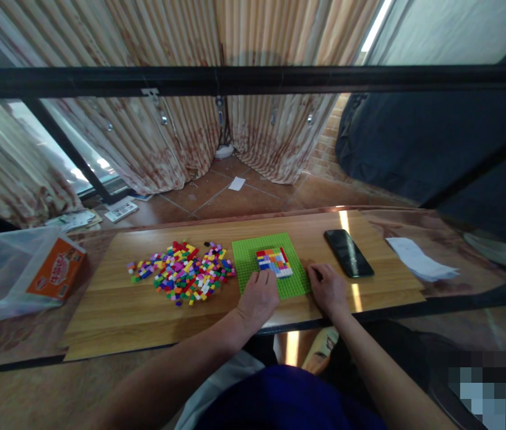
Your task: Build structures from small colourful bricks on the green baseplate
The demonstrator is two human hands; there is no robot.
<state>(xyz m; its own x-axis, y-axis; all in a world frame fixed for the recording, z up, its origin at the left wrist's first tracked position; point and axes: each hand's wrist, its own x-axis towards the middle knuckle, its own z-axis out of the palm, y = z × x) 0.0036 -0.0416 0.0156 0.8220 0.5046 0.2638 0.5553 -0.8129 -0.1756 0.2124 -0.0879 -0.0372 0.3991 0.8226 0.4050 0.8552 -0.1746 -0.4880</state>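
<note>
Brick mosaic (278,261): just beyond the left hand (259,295), on the green baseplate (297,285).
Left hand: fingers bunched downward; cannot tell if it pinches a brick.
Right hand (328,288): loosely curled by the baseplate's right edge; contents unclear.
Room: table (113,310) wood shows between right hand and smartphone (349,253).
Hidden: left fingertips, baseplate's near-left corner.

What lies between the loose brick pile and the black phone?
In the head view, the green baseplate bearing the brick panel, with the left hand over its near part and the right hand at its right edge.
</note>
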